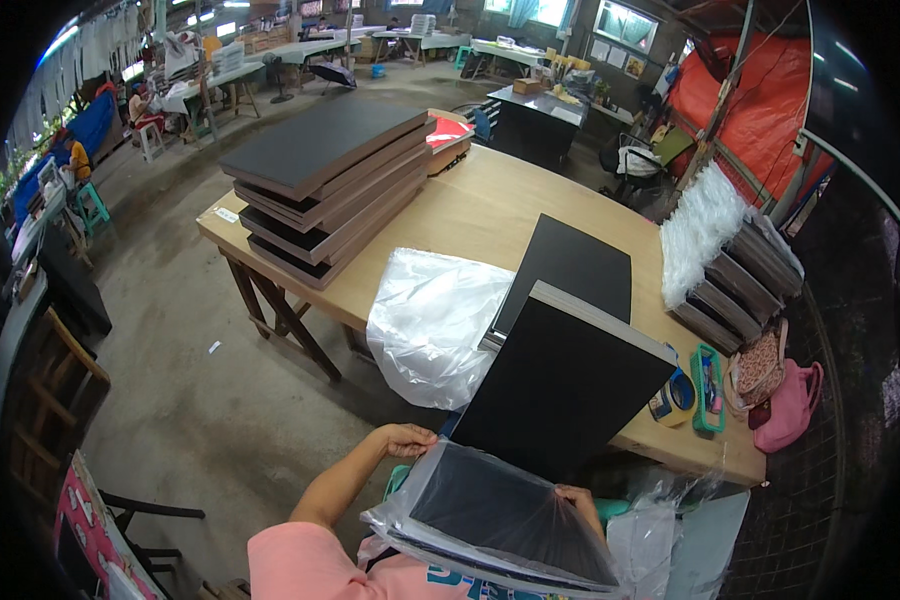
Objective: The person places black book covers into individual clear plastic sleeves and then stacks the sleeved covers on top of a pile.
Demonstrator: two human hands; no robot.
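Note:
Against my body lies a black flat panel inside a clear plastic bag [515, 515]. My left hand [410, 439] is closed, pinching the bag's upper left corner. At the bag's right side, my right hand [578, 499] grips the edge, its fingers partly behind the plastic. Just beyond my hands, a large black panel [565, 385] with a pale edge stands tilted at the table's near edge. Behind it a second black panel [580, 262] rests on the table. A pile of clear plastic bags [435, 315] hangs partly over the table edge beside them.
The wooden table [490, 200] carries a stack of black panels [330, 145] at the far left. Plastic-wrapped panels [725, 265], tape rolls [676, 396], a green basket [708, 390] and a pink bag [790, 405] line its right side. People sit at far left.

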